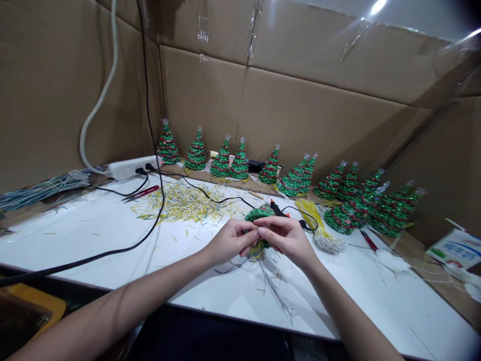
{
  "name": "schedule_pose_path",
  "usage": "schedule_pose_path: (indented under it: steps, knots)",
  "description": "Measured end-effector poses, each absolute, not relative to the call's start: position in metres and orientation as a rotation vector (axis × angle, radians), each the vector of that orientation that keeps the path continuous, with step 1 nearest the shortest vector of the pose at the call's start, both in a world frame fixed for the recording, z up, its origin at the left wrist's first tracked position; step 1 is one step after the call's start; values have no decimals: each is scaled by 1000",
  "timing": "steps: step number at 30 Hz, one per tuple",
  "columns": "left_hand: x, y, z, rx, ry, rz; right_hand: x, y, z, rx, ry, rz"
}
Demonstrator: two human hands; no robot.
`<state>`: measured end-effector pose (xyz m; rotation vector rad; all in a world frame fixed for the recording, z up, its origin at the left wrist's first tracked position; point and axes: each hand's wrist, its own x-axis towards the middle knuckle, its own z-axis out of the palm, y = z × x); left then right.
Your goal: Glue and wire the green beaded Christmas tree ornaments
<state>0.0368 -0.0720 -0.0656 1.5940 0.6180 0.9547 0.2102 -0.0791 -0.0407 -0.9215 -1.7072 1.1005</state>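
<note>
A small green Christmas tree (259,211) lies tipped at the middle of the white table, its underside toward me. Yellow and grey wires (256,249) come out of it and trail toward the front edge. My left hand (233,239) is closed in a pinch at the wires by the tree's base. Fingertip to fingertip with it, my right hand (286,239) is closed on the same wires. What exactly sits between the fingertips is too small to see. A black glue gun (280,209) with an orange tip lies just behind the tree.
Several finished trees (239,165) line the back of the white table (124,235). Yellow wire clippings (188,200) lie in a heap, with red-handled snips (141,193) beside it. A black cord crosses from the power strip (130,167). A yellow wire bundle (315,223) and a milk carton (456,248) are rightward.
</note>
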Motion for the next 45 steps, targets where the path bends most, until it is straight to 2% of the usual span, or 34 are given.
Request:
schedule_pose_path:
  steps: [6, 23, 36, 39, 45]
  knots:
    - [36, -74, -67, 1684, 632, 903, 212, -81, -34, -933, -1829, 1125]
    - [39, -77, -66, 1755, 690, 871, 215, -86, -28, -952, -2133, 547]
    - [38, -76, -66, 1725, 629, 883, 220, -85, -23, -992, -2085, 764]
    - [39, -75, -66, 1676, 636, 875, 228, -88, -17, -888, -2152, 579]
    - [39, -75, -66, 1672, 637, 875, 235, -93, -1, -771, -2599, -196]
